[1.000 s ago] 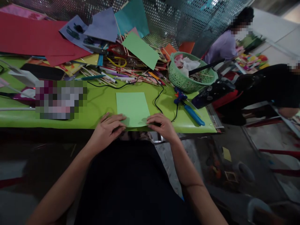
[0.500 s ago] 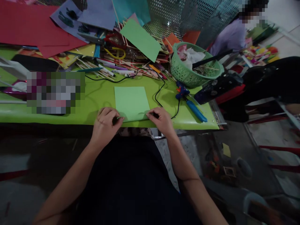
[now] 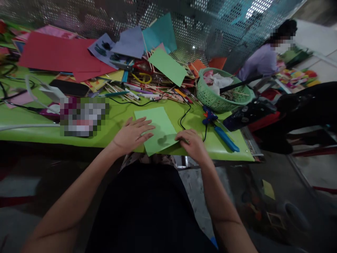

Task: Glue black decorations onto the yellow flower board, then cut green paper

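A light green sheet of paper (image 3: pixel 160 128) lies at the table's front edge, its near corner reaching to the rim. My left hand (image 3: pixel 134 135) rests over its left side, fingers stretched and spread, gripping nothing. At the paper's right edge, my right hand (image 3: pixel 191 143) has its fingers curled with thumb and forefinger pinched on the paper. To the right of the paper lie a blue glue gun (image 3: pixel 210 115) with a black cord and a blue-handled tool (image 3: pixel 226 138).
Behind the paper are pens and thin sticks (image 3: pixel 147 93), scissors (image 3: pixel 142 77), red paper sheets (image 3: pixel 63 52) and another green sheet (image 3: pixel 168 66). A green basket (image 3: pixel 223 93) stands at the back right. A person in a lilac top (image 3: pixel 259 61) sits beyond. Phone-like blurred object (image 3: pixel 84 117) lies left.
My left hand has let go of the paper's near left corner and spread over the sheet. The paper now sits turned, with a corner toward me. My right hand still pinches its right side.
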Motion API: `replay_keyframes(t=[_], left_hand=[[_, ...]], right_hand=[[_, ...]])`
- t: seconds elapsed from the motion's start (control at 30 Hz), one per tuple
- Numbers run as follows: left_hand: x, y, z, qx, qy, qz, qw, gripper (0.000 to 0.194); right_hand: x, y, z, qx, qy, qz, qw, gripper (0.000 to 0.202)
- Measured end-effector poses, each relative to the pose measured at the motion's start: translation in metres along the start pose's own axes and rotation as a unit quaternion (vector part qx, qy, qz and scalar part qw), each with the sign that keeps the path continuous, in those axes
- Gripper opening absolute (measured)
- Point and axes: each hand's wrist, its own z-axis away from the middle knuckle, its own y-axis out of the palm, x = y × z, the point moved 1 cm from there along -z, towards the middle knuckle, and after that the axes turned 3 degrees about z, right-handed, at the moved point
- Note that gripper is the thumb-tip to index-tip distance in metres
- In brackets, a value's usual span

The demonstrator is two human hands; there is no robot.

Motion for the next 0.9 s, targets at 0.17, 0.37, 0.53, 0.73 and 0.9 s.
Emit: replay_keyframes(t=[0.17, 0.37, 0.53, 0.73, 0.9], left_hand=[[-0.003, 0.009, 0.006, 0.006, 0.011, -0.103, 0.995, 0.038], [-0.015, 0.012, 0.015, -0.028, 0.018, -0.131, 0.991, 0.039], [-0.014, 0.019, 0.009, -0.038, 0.026, -0.098, 0.994, 0.035], [-0.016, 0.03, 0.02, -0.039, 0.023, -0.054, 0.998, 0.042], [-0.017, 0.027, 0.025, -0.037, 0.035, -0.039, 0.998, 0.044]], right_hand=[[-0.017, -0.01, -0.028, -0.025, 0.011, 0.128, 0.991, 0.034], [-0.002, -0.014, -0.101, -0.021, -0.006, 0.092, 0.995, 0.032], [0.034, 0.021, -0.177, 0.06, -0.024, 0.078, 0.995, 0.023], [0.056, 0.073, -0.231, 0.092, -0.007, 0.183, 0.979, 0.024], [0.059, 0.096, -0.248, 0.103, -0.004, 0.242, 0.965, 0.023]])
